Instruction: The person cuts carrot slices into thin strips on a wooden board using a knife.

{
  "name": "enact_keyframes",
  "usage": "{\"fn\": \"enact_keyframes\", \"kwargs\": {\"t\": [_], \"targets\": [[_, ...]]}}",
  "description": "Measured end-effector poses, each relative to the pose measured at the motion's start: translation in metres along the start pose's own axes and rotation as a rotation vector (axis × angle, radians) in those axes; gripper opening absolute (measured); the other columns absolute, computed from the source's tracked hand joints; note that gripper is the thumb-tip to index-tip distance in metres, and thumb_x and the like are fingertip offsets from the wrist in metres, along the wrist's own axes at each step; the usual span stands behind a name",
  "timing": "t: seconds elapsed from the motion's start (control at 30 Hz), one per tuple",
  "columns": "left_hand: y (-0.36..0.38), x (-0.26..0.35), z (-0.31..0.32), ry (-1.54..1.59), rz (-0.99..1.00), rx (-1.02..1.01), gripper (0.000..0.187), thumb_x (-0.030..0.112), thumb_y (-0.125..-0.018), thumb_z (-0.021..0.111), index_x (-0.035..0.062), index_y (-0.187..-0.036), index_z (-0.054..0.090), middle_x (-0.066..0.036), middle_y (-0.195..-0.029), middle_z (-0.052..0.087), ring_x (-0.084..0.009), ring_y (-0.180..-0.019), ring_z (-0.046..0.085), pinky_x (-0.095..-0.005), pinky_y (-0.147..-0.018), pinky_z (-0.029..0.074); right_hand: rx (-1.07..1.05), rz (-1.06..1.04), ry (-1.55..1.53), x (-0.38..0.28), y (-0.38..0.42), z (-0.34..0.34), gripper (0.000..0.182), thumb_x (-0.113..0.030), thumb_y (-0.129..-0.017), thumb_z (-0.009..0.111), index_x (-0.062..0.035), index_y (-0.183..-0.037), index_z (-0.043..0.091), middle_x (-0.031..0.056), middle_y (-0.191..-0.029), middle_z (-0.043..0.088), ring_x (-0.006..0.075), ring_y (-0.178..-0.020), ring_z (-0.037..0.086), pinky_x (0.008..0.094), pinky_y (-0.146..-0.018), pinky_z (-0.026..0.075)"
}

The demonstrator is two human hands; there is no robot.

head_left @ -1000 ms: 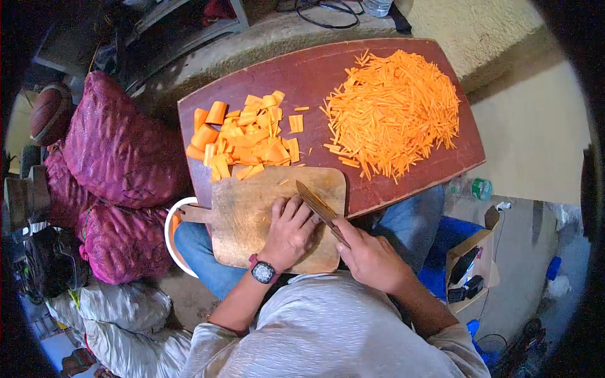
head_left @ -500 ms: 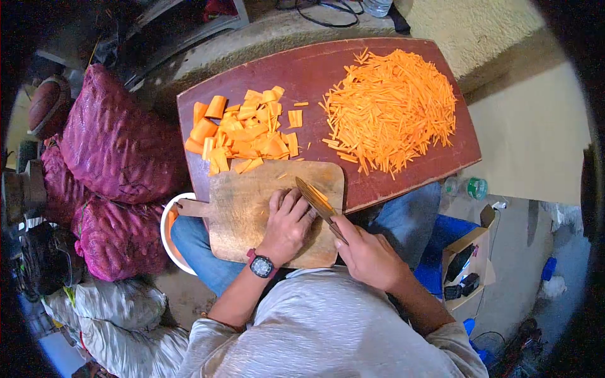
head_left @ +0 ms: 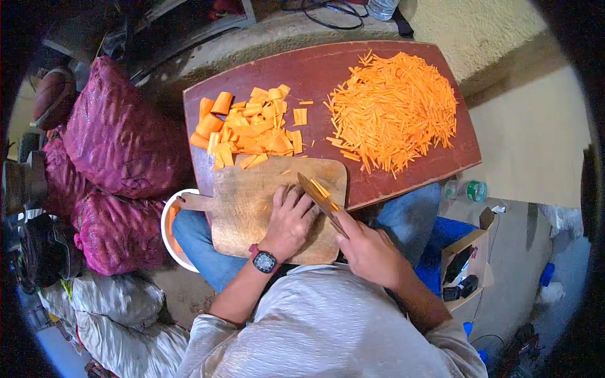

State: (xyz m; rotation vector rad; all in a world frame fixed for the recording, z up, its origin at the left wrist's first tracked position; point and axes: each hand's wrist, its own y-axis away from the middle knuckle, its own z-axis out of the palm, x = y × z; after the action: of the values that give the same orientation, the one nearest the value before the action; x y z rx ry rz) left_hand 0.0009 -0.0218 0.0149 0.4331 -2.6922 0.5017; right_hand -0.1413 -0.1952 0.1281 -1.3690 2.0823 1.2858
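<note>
My right hand (head_left: 368,252) is closed round the handle of a knife (head_left: 320,200), its blade slanting up and left over the wooden cutting board (head_left: 246,220). Close beside the blade, my left hand (head_left: 290,220) presses curled fingertips onto the board; whatever lies under them is hidden. Thin carrot strips (head_left: 320,187) lie along the blade's right side. Beyond the board's far edge is a heap of carrot slices and chunks (head_left: 252,129). A large mound of carrot shreds (head_left: 397,110) covers the right part of the dark red table (head_left: 309,69).
A white bucket (head_left: 166,233) with orange pieces inside stands under the board's handle. Purple mesh sacks (head_left: 120,138) are piled at left, above white sacks (head_left: 132,327). At right are an open cardboard box (head_left: 469,271) and a green-tinted bottle (head_left: 476,191).
The view has shifted slightly. The knife blade has tilted a little, and the strips on its right side show more clearly. Both hands stay in nearly the same place.
</note>
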Motion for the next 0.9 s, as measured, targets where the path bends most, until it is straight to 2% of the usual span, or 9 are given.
{"fn": "enact_keyframes", "kwargs": {"t": [0.37,0.6,0.73,0.8,0.9], "targets": [[0.006,-0.001,0.005,-0.044,0.025,0.006,0.039,0.016,-0.085,0.071,0.0038,-0.120,0.080,-0.014,-0.133,0.066,-0.0387,-0.135,0.057,-0.0655,-0.121,0.033,0.025,-0.039,-0.010,0.006,0.007,0.003,0.048,-0.014,-0.109,0.058,-0.0033,-0.153,0.045,0.0343,-0.126,0.070,0.0547,-0.116,0.068,0.0619,-0.094,0.057],[0.003,0.002,-0.001,-0.060,0.032,-0.008,0.038,0.018,-0.087,0.070,0.0047,-0.121,0.080,-0.012,-0.132,0.067,-0.0365,-0.134,0.058,-0.0654,-0.113,0.034,0.045,-0.062,-0.019,-0.004,-0.019,0.001,0.050,-0.012,-0.108,0.059,-0.0019,-0.156,0.045,0.0339,-0.130,0.069,0.0544,-0.118,0.068,0.0592,-0.096,0.057],[0.004,0.000,0.001,-0.045,0.026,0.000,0.036,0.019,-0.087,0.070,0.0056,-0.119,0.080,-0.010,-0.131,0.067,-0.0345,-0.131,0.059,-0.0654,-0.111,0.034,0.020,-0.039,-0.027,0.009,0.000,0.007,0.054,-0.011,-0.108,0.061,-0.0017,-0.158,0.044,0.0345,-0.131,0.069,0.0538,-0.120,0.068,0.0587,-0.098,0.057],[0.004,0.002,-0.002,-0.032,0.009,-0.008,0.035,0.019,-0.087,0.070,0.0059,-0.118,0.081,-0.009,-0.130,0.067,-0.0337,-0.130,0.060,-0.0650,-0.110,0.034,0.087,-0.081,-0.041,0.014,-0.003,0.015,0.054,-0.011,-0.108,0.060,-0.0015,-0.159,0.043,0.0347,-0.132,0.069,0.0529,-0.122,0.067,0.0573,-0.099,0.057],[0.003,0.001,0.001,-0.053,0.013,0.010,0.034,0.019,-0.088,0.070,0.0063,-0.117,0.081,-0.008,-0.129,0.067,-0.0325,-0.127,0.060,-0.0646,-0.108,0.034,0.023,-0.063,-0.019,-0.002,-0.025,0.003,0.055,-0.011,-0.108,0.060,-0.0011,-0.159,0.043,0.0346,-0.135,0.068,0.0522,-0.124,0.067,0.0565,-0.100,0.057]]}}
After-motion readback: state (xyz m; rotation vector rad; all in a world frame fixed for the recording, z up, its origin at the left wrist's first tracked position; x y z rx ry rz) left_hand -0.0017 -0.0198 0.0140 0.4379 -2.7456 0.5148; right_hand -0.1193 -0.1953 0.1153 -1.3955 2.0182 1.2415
